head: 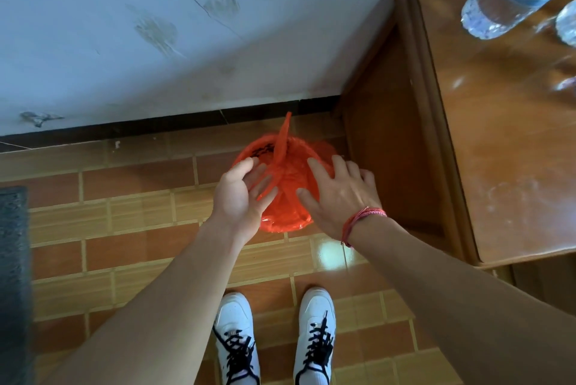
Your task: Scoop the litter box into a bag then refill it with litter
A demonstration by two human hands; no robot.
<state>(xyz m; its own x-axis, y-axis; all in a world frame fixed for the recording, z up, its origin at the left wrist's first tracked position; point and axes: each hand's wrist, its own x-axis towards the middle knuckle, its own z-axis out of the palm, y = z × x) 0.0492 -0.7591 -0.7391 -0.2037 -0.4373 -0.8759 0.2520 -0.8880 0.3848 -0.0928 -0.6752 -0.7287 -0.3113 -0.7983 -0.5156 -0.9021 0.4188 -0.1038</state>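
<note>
Over the round bin lined with a thin red plastic bag (288, 179), the left hand (241, 194) at nine o'clock and the right hand (339, 194) at three o'clock both hover with fingers spread, gripping nothing.

A red plastic bag (288, 185) is seen lining a round bin on the tiled floor, one handle strip raised upward.
</note>
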